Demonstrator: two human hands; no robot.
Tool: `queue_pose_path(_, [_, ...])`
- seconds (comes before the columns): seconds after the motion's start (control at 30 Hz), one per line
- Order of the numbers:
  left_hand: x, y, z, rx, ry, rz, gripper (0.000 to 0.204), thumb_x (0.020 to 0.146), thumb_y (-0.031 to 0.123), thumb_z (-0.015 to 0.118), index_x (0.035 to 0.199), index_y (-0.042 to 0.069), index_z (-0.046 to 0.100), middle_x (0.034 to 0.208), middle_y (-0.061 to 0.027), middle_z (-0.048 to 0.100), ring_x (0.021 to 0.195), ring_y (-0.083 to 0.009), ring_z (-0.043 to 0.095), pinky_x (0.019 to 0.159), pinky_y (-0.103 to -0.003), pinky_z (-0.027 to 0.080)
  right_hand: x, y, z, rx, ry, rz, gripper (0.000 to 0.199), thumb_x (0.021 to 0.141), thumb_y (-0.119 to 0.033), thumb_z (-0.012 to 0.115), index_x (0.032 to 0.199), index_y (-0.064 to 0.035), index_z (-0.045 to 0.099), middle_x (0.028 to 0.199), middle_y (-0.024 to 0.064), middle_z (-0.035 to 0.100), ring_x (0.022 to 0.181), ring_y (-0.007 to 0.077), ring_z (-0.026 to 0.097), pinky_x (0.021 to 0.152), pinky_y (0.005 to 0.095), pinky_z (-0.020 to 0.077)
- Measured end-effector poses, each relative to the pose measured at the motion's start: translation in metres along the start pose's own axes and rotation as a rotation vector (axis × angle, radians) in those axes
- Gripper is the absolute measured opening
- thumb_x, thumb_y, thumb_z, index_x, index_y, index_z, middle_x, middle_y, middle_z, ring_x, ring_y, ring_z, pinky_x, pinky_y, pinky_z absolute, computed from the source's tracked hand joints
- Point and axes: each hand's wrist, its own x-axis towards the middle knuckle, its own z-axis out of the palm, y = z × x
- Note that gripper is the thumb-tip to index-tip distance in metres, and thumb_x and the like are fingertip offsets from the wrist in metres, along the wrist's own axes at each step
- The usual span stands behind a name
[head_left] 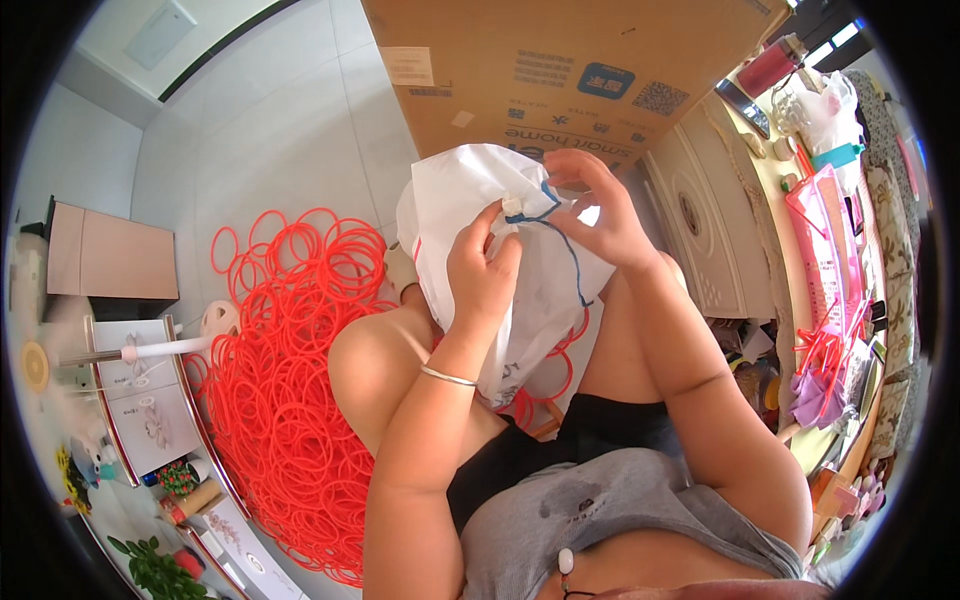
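Observation:
A large white plastic sack [450,200] stands between my knees, its top bunched together. A blue cord [572,252] goes round the bunched neck, and one loose end hangs down the sack's right side. My left hand [483,268] is closed on the sack at its neck, with the fingertips beside the cord. At the right of the neck, the curled fingers of my right hand [607,215] hold part of the cord near their tips. Just where thumb and fingers meet the cord is partly hidden.
A big pile of red rings [300,400] covers the floor at my left. Ahead stands a large cardboard box [480,80]. A cluttered table with a pink basket [825,235] runs along the right. At the left are a brown box [110,250] and a white fan pole [170,347].

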Motion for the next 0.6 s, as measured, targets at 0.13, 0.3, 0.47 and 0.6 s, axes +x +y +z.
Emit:
queue_pose_path(0.13, [-0.002, 0.015, -0.003, -0.026, 0.011, -0.040, 0.045, 0.085, 0.014, 0.062, 0.128, 0.003, 0.066, 0.083, -0.0079, 0.060, 0.071, -0.0151, 0.053, 0.069, -0.029, 0.046, -0.006, -0.002, 0.000, -0.417, -0.055, -0.276, 0.036, 0.074, -0.007, 0.076, 0.109, -0.0068, 0.067, 0.127, 0.0088, 0.062, 0.112, 0.0313, 0.061, 0.093, 0.0398, 0.0520])
queue_pose_path(0.3, [-0.001, 0.016, -0.002, -0.065, 0.034, -0.018, 0.044, 0.084, 0.011, 0.063, 0.127, 0.003, 0.066, 0.067, 0.0001, 0.050, 0.060, -0.0089, 0.044, 0.058, -0.026, 0.039, -0.001, 0.006, 0.008, -0.512, -0.026, -0.393, 0.028, 0.071, 0.002, 0.077, 0.097, -0.0050, 0.070, 0.099, 0.0075, 0.070, 0.099, 0.0293, 0.065, 0.083, 0.0389, 0.0543])
queue_pose_path(0.47, [-0.003, 0.020, -0.003, -0.045, -0.050, -0.056, 0.045, 0.083, 0.009, 0.068, 0.127, 0.004, 0.067, 0.067, 0.0039, 0.048, 0.060, -0.0056, 0.043, 0.057, -0.023, 0.038, -0.006, 0.008, 0.007, -0.313, 0.015, -0.213, 0.011, 0.081, 0.002, 0.072, 0.091, -0.0025, 0.070, 0.088, 0.0062, 0.070, 0.087, 0.0232, 0.065, 0.077, 0.0336, 0.0514])
queue_pose_path(0.6, [-0.002, 0.023, -0.005, -0.014, -0.109, -0.047, 0.044, 0.083, 0.008, 0.071, 0.127, 0.004, 0.067, 0.068, 0.0052, 0.050, 0.061, -0.0038, 0.044, 0.057, -0.022, 0.038, -0.006, 0.003, 0.011, 0.105, -0.002, 0.356, 0.007, 0.091, -0.008, 0.064, 0.093, -0.0030, 0.069, 0.088, 0.0034, 0.069, 0.084, 0.0142, 0.062, 0.075, 0.0291, 0.0480])
